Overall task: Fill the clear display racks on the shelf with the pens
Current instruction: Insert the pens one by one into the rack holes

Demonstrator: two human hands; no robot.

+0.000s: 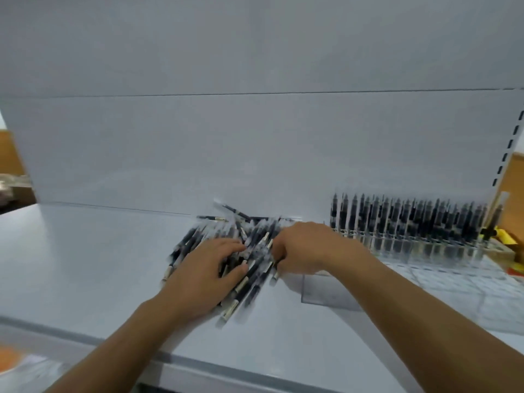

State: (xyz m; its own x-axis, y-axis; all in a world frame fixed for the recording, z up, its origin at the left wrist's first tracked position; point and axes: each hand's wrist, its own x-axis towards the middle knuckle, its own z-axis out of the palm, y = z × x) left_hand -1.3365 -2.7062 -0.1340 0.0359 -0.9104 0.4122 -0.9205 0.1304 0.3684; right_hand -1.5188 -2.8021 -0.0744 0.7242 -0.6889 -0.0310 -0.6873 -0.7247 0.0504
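A loose pile of black pens (249, 282) with pale caps lies on the white shelf (85, 265), near its middle. My left hand (204, 273) rests flat on the left side of the pile, fingers spread over the pens. My right hand (306, 251) sits on the right side, and its fingers curl down around some pens, with the fingertips hidden among them. At the back right a clear display rack (408, 222) holds a dense row of upright pens. Another clear rack (326, 290) stands in front of it, partly under my right forearm. The view is blurred by motion.
The shelf's white back panel (255, 137) rises just behind the pile. A slotted upright (507, 154) runs up at the right. Yellow and wooden items (504, 239) sit at the far right. The shelf's front edge (198, 364) runs along the bottom.
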